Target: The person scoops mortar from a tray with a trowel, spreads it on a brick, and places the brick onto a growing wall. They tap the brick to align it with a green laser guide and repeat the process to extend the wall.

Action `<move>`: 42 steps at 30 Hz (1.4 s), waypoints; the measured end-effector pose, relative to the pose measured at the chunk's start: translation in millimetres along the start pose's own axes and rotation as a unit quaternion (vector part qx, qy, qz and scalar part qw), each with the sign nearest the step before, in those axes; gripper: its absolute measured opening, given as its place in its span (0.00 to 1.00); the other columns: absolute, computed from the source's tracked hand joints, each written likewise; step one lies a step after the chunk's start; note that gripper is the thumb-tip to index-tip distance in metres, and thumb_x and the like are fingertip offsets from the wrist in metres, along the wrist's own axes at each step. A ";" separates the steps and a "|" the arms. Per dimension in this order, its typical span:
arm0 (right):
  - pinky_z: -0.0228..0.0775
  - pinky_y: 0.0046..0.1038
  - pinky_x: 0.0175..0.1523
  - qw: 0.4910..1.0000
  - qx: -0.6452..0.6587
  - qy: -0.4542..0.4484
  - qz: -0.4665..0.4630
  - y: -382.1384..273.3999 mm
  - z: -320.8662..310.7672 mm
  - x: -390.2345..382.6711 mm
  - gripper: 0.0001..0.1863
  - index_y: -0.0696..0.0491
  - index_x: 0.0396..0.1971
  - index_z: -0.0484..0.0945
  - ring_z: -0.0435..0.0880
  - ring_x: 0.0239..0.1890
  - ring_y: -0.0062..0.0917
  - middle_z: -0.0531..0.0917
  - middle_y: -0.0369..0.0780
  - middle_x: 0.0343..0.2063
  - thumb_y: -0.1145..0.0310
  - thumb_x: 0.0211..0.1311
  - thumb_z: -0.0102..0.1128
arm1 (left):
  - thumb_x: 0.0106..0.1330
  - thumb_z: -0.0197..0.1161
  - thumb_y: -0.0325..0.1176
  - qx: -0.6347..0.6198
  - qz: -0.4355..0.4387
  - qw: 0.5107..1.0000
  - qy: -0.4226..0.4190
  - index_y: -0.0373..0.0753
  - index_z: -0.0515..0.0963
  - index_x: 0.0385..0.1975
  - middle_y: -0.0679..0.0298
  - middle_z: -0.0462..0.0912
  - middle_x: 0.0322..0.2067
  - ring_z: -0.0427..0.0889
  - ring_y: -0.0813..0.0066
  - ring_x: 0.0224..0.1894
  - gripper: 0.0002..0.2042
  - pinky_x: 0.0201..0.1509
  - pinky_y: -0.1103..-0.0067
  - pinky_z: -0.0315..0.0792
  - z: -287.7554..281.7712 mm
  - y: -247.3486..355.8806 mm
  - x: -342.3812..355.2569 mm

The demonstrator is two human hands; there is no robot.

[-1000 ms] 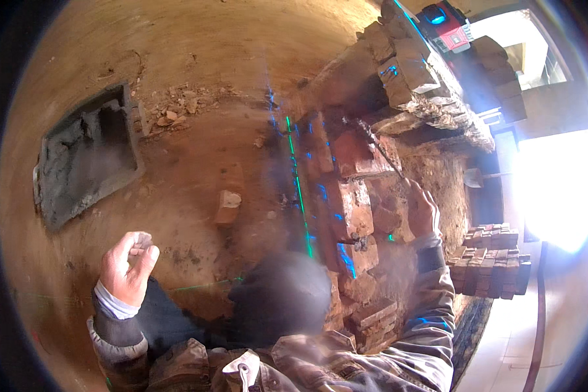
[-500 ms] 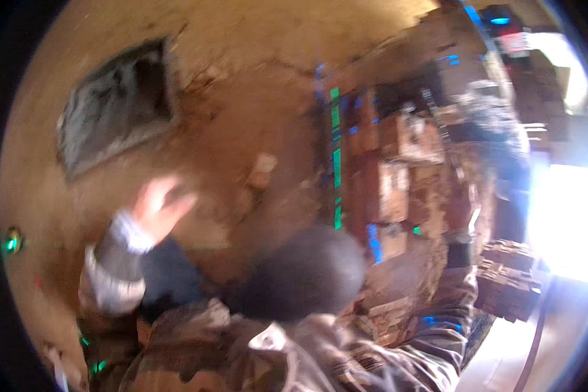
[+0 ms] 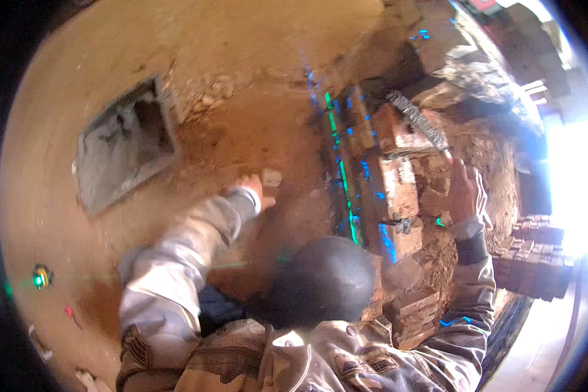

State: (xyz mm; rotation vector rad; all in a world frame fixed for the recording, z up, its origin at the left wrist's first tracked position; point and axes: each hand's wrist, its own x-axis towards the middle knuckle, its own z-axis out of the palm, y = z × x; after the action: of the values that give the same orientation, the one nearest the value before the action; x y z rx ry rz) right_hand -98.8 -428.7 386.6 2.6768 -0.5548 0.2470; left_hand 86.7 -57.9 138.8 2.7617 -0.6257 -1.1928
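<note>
My left hand reaches down over the brown ground, fingers apart beside a small pale brick piece; whether they touch it I cannot tell. My right hand is closed around the handle of a trowel with a long, narrow, mortar-crusted blade. That blade points up and left over a reddish brick in the brickwork. Below it lies another brick with a pale, worn face. A bright green light line runs along the left side of the brickwork.
A grey mortar trough stands on the ground at the left, with rubble near its corner. At the far left sits a small device with a green light. Stacked bricks stand at right. A dark rounded shape hides the lower middle.
My left hand has moved right, from the ground near the trough to the pale brick piece. My right hand stays over the brickwork, and the trowel shows more clearly. The whole view has shifted slightly.
</note>
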 end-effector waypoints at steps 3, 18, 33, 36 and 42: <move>0.75 0.39 0.34 0.996 0.078 0.035 0.025 46.8 -18.9 -33.1 0.12 0.53 0.48 0.81 0.82 0.29 0.42 0.84 0.47 0.33 0.70 0.66 0.60 | 0.56 0.70 0.62 -0.053 -0.002 0.999 -0.003 0.31 0.48 0.74 0.43 0.54 0.73 0.56 0.44 0.74 0.56 0.74 0.60 0.60 45.2 52.2 22.3; 0.57 0.16 0.17 0.735 0.568 -0.225 0.295 25.5 -12.1 -78.8 0.14 0.56 0.29 0.77 0.70 0.14 0.11 0.75 0.30 0.17 0.62 0.71 0.60 | 0.57 0.68 0.26 -0.650 0.085 0.755 0.000 0.37 0.76 0.58 0.57 0.82 0.54 0.80 0.57 0.57 0.25 0.63 0.67 0.73 29.8 12.6 54.9; 0.60 0.17 0.19 0.621 0.704 -0.172 0.299 18.0 -15.1 -115.2 0.11 0.56 0.31 0.75 0.70 0.14 0.13 0.76 0.33 0.18 0.64 0.71 0.59 | 0.59 0.71 0.49 -0.908 0.291 0.266 -0.143 0.40 0.75 0.57 0.53 0.78 0.58 0.78 0.51 0.57 0.29 0.61 0.51 0.72 -96.7 110.6 11.3; 0.61 0.17 0.20 0.605 0.710 -0.165 0.321 18.7 -15.8 -120.8 0.11 0.56 0.30 0.75 0.71 0.14 0.14 0.77 0.33 0.18 0.65 0.70 0.60 | 0.54 0.74 0.47 -0.944 0.155 0.290 -0.034 0.45 0.73 0.55 0.58 0.76 0.56 0.76 0.53 0.57 0.29 0.63 0.50 0.70 -131.7 140.5 15.4; 0.63 0.16 0.22 0.564 0.739 -0.158 0.334 21.5 -11.4 -130.0 0.11 0.60 0.35 0.78 0.72 0.17 0.14 0.79 0.34 0.20 0.65 0.70 0.62 | 0.64 0.71 0.42 -0.884 0.225 0.407 -0.045 0.43 0.75 0.54 0.61 0.82 0.51 0.81 0.60 0.52 0.21 0.56 0.59 0.76 -168.8 178.3 42.4</move>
State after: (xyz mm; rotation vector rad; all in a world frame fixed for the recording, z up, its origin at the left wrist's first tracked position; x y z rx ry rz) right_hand -226.5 -397.4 372.2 3.8302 -2.4051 0.6702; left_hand 172.4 -253.9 266.7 0.5651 0.1183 -0.7703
